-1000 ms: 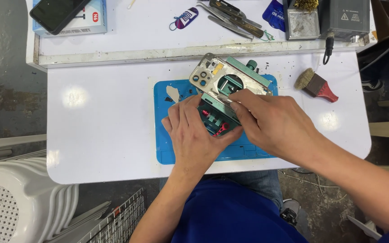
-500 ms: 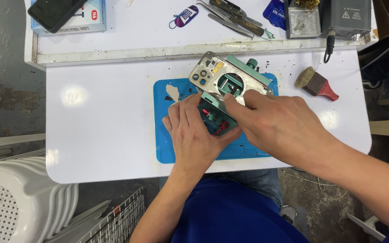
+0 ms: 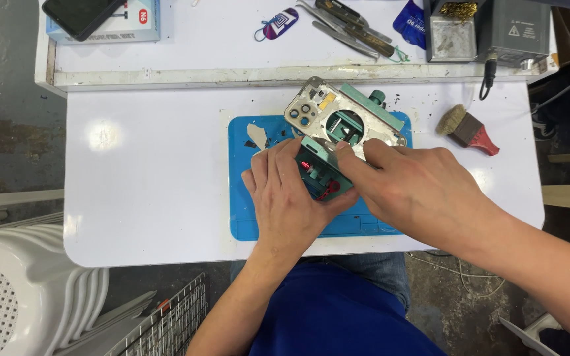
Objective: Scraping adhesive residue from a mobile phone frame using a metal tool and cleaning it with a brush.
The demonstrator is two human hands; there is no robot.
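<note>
Metal phone frame [image 3: 338,115], green clamp [image 3: 324,168], both hands gripping

This was a small electronics repair workshop. A blue repair mat [image 3: 252,217] lay on the white worktop [image 3: 146,184] under the right hand [image 3: 417,191], which rested on a bare phone frame [image 3: 338,118] clamped in a green fixture. Beyond that hand lay tweezers [image 3: 344,23] and a soldering station [image 3: 512,29]; a brush [image 3: 466,128] sat just right of it, above stained concrete floor [image 3: 1,99].
</note>
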